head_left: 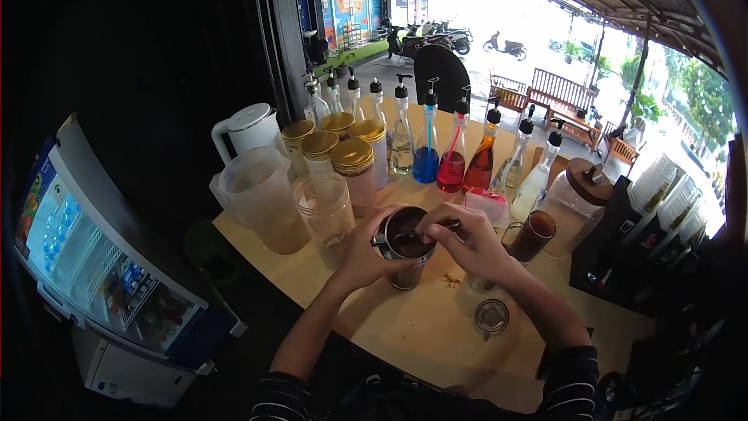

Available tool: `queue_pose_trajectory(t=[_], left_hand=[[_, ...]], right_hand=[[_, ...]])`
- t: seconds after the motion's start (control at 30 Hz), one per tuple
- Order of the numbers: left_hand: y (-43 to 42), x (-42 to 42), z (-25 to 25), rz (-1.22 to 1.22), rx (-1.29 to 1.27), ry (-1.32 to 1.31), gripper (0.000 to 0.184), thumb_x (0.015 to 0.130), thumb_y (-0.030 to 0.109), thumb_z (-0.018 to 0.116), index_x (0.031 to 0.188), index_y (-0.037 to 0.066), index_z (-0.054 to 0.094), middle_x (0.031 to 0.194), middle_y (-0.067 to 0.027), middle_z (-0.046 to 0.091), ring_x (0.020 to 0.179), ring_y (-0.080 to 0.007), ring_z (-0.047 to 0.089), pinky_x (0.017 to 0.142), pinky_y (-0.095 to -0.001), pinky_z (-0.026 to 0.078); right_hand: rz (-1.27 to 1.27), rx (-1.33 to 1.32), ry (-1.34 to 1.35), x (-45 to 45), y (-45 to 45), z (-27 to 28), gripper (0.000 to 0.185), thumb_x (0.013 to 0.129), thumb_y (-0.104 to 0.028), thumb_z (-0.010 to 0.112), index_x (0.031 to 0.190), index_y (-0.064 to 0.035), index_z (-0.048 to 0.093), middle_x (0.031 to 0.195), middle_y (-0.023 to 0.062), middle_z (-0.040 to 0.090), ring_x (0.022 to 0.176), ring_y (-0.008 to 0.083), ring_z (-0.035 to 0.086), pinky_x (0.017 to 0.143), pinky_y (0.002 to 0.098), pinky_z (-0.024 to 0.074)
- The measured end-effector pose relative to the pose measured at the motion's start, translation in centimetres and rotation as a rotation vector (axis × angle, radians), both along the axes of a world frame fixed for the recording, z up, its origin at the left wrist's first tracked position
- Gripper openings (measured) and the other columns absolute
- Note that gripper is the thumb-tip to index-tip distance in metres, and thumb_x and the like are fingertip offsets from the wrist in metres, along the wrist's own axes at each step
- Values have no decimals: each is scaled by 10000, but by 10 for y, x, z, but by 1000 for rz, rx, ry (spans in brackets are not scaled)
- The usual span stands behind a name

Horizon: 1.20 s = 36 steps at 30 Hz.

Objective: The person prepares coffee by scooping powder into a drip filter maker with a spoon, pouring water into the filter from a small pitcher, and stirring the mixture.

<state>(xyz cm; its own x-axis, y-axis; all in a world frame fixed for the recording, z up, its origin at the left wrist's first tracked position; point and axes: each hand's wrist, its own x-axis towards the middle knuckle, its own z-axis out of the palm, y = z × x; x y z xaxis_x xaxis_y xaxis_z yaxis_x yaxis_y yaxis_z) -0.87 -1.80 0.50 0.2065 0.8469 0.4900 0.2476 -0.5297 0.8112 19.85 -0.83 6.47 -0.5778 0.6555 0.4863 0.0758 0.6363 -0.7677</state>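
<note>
My left hand (pixel 360 248) is wrapped around the side of a metal-rimmed cup (pixel 405 218) that holds dark liquid. Its lower part (pixel 405 275) shows beneath my fingers, over the table. Fingers of my right hand (pixel 466 235) are pinched together above the cup's right rim; whatever they hold is too small or hidden to name. To the right stands a glass mug of dark brown drink (pixel 538 235). A small round glass-and-metal piece (pixel 492 316) lies nearer me, and brown crumbs (pixel 452 281) are scattered on the wooden table (pixel 389 327).
Pump bottles with coloured syrups (pixel 425 152) line the back edge. Gold-lidded jars (pixel 352 157), an open clear jar (pixel 323 210) and plastic pitchers (pixel 261 195) crowd the left. At right are a wooden-lidded jar (pixel 576 203) and stacked plastic cups (pixel 654 183). A fridge (pixel 101 265) stands left.
</note>
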Motion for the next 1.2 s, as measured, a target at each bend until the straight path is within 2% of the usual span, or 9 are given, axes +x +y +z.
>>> queue_pose_trajectory(t=[0.27, 0.53, 0.73, 0.87, 0.97, 1.03, 1.07, 1.13, 1.2], left_hand=[[1, -4, 2, 31, 138, 101, 839, 556, 180, 898, 1284, 62, 499, 1263, -107, 532, 1191, -240, 524, 1021, -363, 414], [3, -13, 2, 55, 186, 240, 811, 578, 316, 846, 1277, 143, 474, 1264, -29, 551, 1203, -242, 523, 1129, -590, 117], [1, -10, 0, 102, 238, 253, 834, 547, 262, 877, 1268, 109, 488, 1253, -59, 570, 1190, -232, 534, 1119, -505, 251], [-1, -1, -9, 52, 109, 59, 831, 568, 302, 846, 1282, 129, 456, 1244, -55, 565, 1213, -246, 509, 1151, -526, 135], [-3, 9, -17, 172, 158, -43, 816, 554, 308, 856, 1237, 109, 458, 1231, -74, 561, 1195, -274, 510, 1148, -527, 146], [-7, 16, -17, 225, 198, -86, 806, 574, 171, 876, 1227, 84, 412, 1251, -90, 472, 1192, -213, 487, 911, -354, 523], [-7, 19, -18, 226, 198, -87, 806, 574, 171, 876, 1227, 84, 412, 1251, -90, 472, 1192, -213, 487, 911, -354, 523], [-6, 24, -21, 293, 204, -138, 792, 547, 301, 866, 1187, 112, 439, 1198, -77, 552, 1165, -276, 513, 1124, -528, 160], [-8, 23, -20, 304, 223, -79, 795, 555, 296, 863, 1198, 113, 432, 1203, -79, 552, 1170, -268, 515, 1124, -527, 148]], right_hand=[[23, -95, 90, 0, -1, 0, 87, 950, -41, 485, 1018, -1, 522, 933, 67, 630, 857, 117, 608, 764, 283, 490], [-30, -15, -62, 11, 5, 20, 92, 934, -14, 478, 1007, 8, 529, 859, 70, 664, 738, 101, 606, 692, 258, 499], [28, -8, -95, 8, 6, 18, 84, 928, -17, 496, 989, 9, 548, 860, 75, 670, 713, 103, 616, 679, 259, 505], [-47, -11, 58, -1, 4, 7, 81, 943, -31, 488, 985, 11, 542, 860, 76, 668, 713, 98, 617, 646, 253, 508], [-93, -18, 152, -7, 3, -2, 87, 958, -46, 476, 984, 14, 533, 866, 72, 666, 722, 92, 616, 630, 246, 510], [-131, -37, 264, -11, 0, -6, 92, 964, -55, 471, 983, 15, 529, 871, 71, 666, 727, 89, 616, 624, 242, 511], [-161, -36, 262, -14, -3, -7, 94, 966, -57, 471, 984, 16, 527, 875, 71, 665, 732, 88, 615, 625, 240, 512], [-190, -34, 262, -18, -6, -9, 95, 968, -59, 470, 984, 17, 525, 879, 71, 665, 736, 86, 615, 626, 238, 512], [-193, 37, 276, -20, -6, -12, 88, 967, -58, 477, 991, 14, 522, 879, 76, 664, 732, 82, 612, 616, 239, 509]])
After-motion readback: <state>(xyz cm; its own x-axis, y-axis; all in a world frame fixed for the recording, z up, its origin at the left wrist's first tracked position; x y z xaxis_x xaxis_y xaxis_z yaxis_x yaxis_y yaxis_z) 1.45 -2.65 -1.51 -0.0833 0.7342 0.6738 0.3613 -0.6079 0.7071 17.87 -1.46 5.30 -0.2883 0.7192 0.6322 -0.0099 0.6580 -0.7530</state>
